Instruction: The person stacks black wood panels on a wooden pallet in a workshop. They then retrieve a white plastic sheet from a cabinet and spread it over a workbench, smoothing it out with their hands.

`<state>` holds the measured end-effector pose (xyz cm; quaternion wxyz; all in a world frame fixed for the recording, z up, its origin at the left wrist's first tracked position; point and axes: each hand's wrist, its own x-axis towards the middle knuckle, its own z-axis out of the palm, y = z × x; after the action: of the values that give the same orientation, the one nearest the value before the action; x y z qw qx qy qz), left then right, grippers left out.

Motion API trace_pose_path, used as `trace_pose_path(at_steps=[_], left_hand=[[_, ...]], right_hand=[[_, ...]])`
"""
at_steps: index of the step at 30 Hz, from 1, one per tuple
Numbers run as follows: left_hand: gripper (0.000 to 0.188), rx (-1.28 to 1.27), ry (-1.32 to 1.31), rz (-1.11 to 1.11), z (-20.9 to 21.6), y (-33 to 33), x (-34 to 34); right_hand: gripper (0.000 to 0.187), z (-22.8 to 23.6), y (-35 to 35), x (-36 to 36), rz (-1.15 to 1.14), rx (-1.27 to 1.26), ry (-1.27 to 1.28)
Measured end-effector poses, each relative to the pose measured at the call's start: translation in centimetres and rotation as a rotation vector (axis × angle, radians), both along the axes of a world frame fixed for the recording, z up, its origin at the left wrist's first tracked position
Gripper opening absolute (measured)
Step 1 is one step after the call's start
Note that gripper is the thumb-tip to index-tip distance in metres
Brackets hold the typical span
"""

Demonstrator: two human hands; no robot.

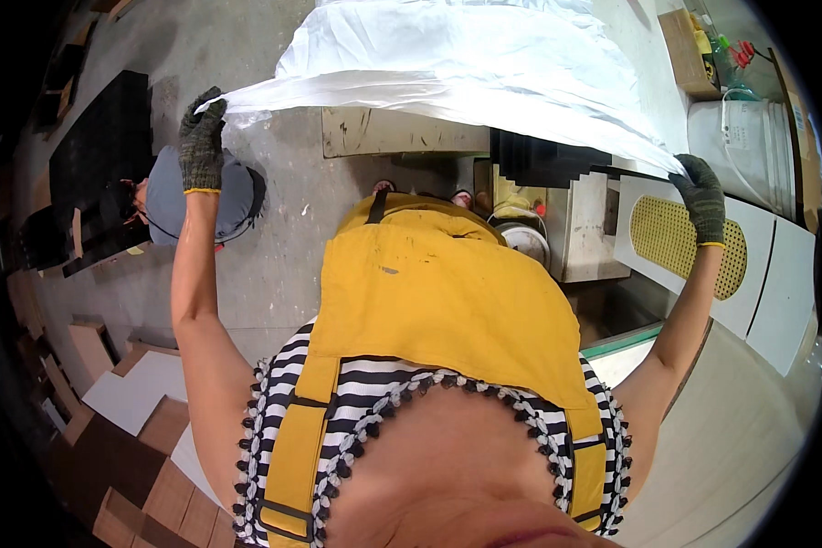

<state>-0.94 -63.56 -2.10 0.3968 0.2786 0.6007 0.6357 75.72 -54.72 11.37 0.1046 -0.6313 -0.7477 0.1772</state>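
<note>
A thin white plastic sheet, wrinkled and partly see-through, spreads across the top of the view. Its near edge is pulled out between my two gloved hands and sags slightly in the middle. My left hand, in a dark grey knit glove, is closed on the left corner. At the other corner, my right hand in a matching glove pinches the gathered plastic. Both arms are stretched wide. Under the sheet's near edge stand a pale, scuffed block and a stack of black pieces.
A person in grey-blue is close beside my left forearm. Beyond my right hand are a white bucket and a wooden box. A white panel with yellow mesh lies under my right wrist. Boards are stacked at lower left.
</note>
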Motion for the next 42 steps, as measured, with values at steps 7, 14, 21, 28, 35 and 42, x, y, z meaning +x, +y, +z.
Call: trace_pose_path(at_steps=[7,14,21,28,35,42], left_hand=[[0.027,0.145,-0.023,-0.103,-0.2,-0.5,0.3],[0.030,-0.045,0.393,-0.260,-0.1,-2.9,2.0],[0.031,-0.019,0.309,-0.379,-1.9,-4.0,1.6],[0.038,0.069,0.185,-0.395,-2.3,-3.4,-0.5],[0.042,0.132,0.416,-0.473,1.8,-2.5,2.3],[0.044,0.459,0.464,-0.685,10.6,4.4,11.2]], right_hand=[[0.025,0.2,-2.3,-2.4,-0.052,0.277,-0.344],[0.025,-9.6,-7.2,2.7,-0.284,0.377,-0.120],[0.023,-15.1,-11.0,0.3,-1.161,0.302,1.088],[0.021,-18.0,-12.0,1.5,-1.290,0.459,1.200],[0.025,-14.0,-10.7,3.3,-0.953,0.783,0.724],[0.025,0.5,-3.0,-9.3,-0.060,0.980,0.632]])
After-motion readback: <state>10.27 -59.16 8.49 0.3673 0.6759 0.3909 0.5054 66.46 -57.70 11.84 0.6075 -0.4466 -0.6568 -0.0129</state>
